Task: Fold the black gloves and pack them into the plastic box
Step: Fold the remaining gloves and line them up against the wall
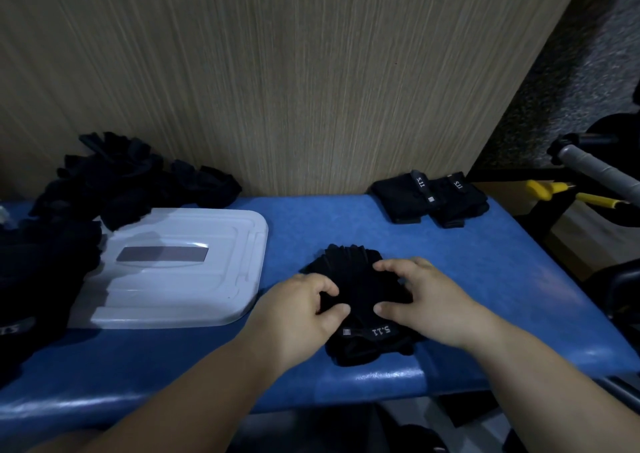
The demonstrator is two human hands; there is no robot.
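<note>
Folding step in hand, packing not begun, as I judged it; one black glove [353,272] lay near the near edge of the blue worktop [485,279], right of its middle, fingers fanned toward the far edge, cuff with a white-lettered strap toward the near edge; left hand [301,310] sat on the glove's left side, its grip closed to a pinch, thumb and curled forefinger holding a tuck of fabric; right hand [419,296] sat on the right side, fingers curled over the fabric, thumb pressed in below, grip likewise closed on the glove; the two thumbs were near each other, not touching; white plastic box [207,296] sat on the left half of the worktop, just beside the left hand, apart from the glove; only a flat lidded top showed, so could not tell whether it was box with lid on or lid alone; two folded gloves [433,196] lay side by side at the far right corner, not in the box; heap of loose gloves [131,179] at the far left, touching the box's far corner; more dark fabric [45,272] along the left edge, overlapping the box; next move probably called for drawing the pinched sides inward or the finger end over the cuff, then pressing flat, since soft fabric would spring back; box likely needed opening before any packing.
</note>
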